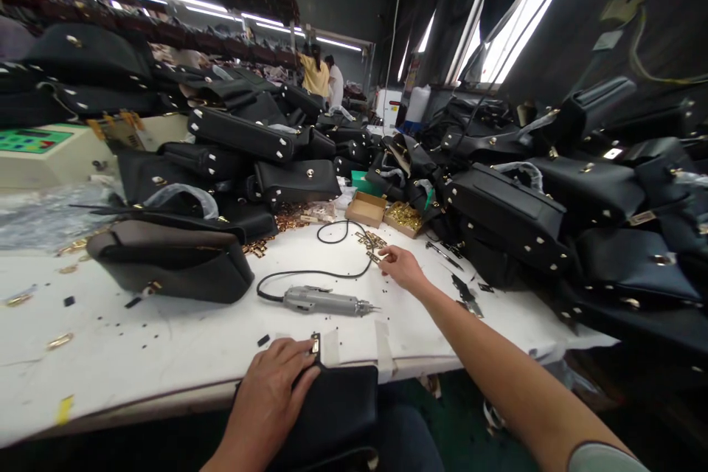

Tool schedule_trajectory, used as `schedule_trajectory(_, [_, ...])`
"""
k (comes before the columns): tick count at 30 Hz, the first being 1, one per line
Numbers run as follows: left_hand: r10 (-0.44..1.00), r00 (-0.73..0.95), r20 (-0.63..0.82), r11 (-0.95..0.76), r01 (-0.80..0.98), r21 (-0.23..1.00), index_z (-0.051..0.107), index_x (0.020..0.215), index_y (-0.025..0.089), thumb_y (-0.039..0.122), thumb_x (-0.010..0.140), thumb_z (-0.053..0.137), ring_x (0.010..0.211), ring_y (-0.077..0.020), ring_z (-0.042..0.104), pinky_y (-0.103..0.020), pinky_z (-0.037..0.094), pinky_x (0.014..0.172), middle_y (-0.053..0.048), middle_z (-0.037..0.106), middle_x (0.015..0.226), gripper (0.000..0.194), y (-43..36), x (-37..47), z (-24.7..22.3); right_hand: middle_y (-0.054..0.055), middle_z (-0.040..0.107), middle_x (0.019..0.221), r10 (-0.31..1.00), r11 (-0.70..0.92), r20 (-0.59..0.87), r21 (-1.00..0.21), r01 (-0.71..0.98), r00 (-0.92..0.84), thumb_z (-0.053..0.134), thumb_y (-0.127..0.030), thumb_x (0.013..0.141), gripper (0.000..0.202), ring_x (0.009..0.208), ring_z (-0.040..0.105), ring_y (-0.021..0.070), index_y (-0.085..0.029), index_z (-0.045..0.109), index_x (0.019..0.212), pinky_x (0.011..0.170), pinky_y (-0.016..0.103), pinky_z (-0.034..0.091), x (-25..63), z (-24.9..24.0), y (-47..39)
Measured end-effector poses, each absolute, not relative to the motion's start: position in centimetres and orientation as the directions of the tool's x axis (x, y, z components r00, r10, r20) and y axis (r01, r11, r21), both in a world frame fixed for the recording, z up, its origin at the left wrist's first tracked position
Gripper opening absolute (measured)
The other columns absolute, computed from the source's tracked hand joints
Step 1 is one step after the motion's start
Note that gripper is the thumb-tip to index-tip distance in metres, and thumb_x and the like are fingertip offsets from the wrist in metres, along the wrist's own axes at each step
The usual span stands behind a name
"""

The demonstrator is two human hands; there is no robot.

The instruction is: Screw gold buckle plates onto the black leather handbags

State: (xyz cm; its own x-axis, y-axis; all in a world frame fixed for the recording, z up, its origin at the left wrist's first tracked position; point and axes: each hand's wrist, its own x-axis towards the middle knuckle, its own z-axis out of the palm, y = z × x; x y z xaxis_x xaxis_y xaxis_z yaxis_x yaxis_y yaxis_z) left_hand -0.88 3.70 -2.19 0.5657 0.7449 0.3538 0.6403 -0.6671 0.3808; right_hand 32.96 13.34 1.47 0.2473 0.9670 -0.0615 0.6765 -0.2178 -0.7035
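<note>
Head view. Left hand (273, 391): thumb and fingers pressed on the small gold rectangular metal fitting (316, 346) on a smooth black leather bag (340, 402), at six o'clock, against the near edge of the white, dark-speckled surface (221, 343). Right hand (401, 268): grip pinching a flat gold-and-dark metal plate (375, 257) beside a loose pile of similar plates (369, 240), just past centre. Grey cylindrical electric screwdriver (326, 301), black cable looping toward twelve o'clock, lies between the hands. Open brown cardboard box (366, 209) at twelve o'clock. Black leather bags with pale studs heaped at ten and two o'clock.
</note>
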Motion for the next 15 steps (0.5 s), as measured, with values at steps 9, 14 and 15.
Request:
schedule_trajectory(9, [0.781,0.555,0.287,-0.624,0.666,0.409,0.074,0.099,0.025,0.026,0.093,0.065,0.106,-0.0245,0.059,-0.042,0.047,0.087,-0.003,0.072,0.117,0.011,2.7,-0.1,-0.4,0.004,0.069,0.094,0.962,-0.032,-0.129,-0.927,0.375,-0.239,0.062,-0.025,0.083,0.018,0.082,0.066,0.0155,-0.018,0.074,0.094,0.07,0.026,0.051,26.1,4.9,5.7])
schedule_trajectory(14, [0.777,0.557,0.294,-0.628,0.655,0.42,0.074,0.104,0.026,0.023,0.093,0.065,0.105,-0.0234,0.058,-0.041,0.047,0.086,-0.003,0.071,0.117,0.014,2.4,-0.1,0.0,0.002,0.067,0.094,0.883,0.091,-0.124,-0.901,0.423,-0.453,0.057,-0.015,0.086,0.022,0.076,0.064,0.0131,-0.02,0.073,0.101,0.075,0.028,0.05,22.7,4.0,6.0])
schedule_trajectory(15, [0.776,0.558,0.295,-0.63,0.65,0.425,0.074,0.104,0.026,0.023,0.093,0.065,0.105,-0.0231,0.059,-0.04,0.047,0.086,-0.003,0.071,0.117,0.014,2.3,-0.1,0.1,0.001,0.067,0.09,0.875,0.106,-0.131,-0.888,0.448,-0.466,0.058,-0.014,0.086,0.023,0.075,0.063,0.0132,-0.021,0.073,0.103,0.074,0.028,0.049,22.3,3.7,6.3])
